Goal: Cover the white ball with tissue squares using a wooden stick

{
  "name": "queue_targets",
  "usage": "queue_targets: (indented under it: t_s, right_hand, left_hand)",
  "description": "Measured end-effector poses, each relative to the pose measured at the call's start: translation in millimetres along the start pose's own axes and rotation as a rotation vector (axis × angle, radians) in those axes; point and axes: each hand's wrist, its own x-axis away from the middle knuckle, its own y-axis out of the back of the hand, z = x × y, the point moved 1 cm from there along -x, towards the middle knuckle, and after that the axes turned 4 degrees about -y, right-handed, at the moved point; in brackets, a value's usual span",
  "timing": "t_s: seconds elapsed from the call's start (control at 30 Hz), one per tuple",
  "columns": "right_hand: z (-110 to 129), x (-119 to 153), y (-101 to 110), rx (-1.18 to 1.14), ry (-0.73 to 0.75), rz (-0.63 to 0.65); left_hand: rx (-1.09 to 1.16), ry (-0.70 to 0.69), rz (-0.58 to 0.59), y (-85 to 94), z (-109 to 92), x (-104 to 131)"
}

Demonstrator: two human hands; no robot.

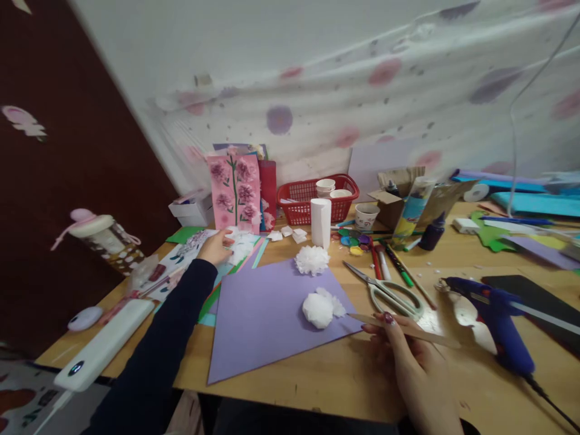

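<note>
My left hand [216, 248] reaches to the white paper pieces [240, 244] left of centre; its fingers are bent, and whether they grip a piece is unclear. My right hand [408, 353] holds a thin wooden stick [426, 336], whose tip points at a small white tissue piece [334, 304]. That piece touches a round white ball [318, 310] on the purple sheet [263, 314]. A ruffled white pompom [312, 260] sits at the sheet's upper edge, in front of an upright white roll [321, 223].
Green-handled scissors [385, 293] lie right of the sheet, beside markers. A blue glue gun [493, 320] with its cord is at the right. Behind stand a red basket [296, 202], a paper cup [366, 215] and a pink flower card [234, 193]. A white power bank [104, 344] lies at the left.
</note>
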Motion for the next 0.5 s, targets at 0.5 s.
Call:
queue_targets:
  t_s: [0.5]
  right_hand:
    - [-16,-3,-1,-0.051,-0.061,0.060]
  left_hand:
    - [0.340,0.093,-0.068,2.5,18,11]
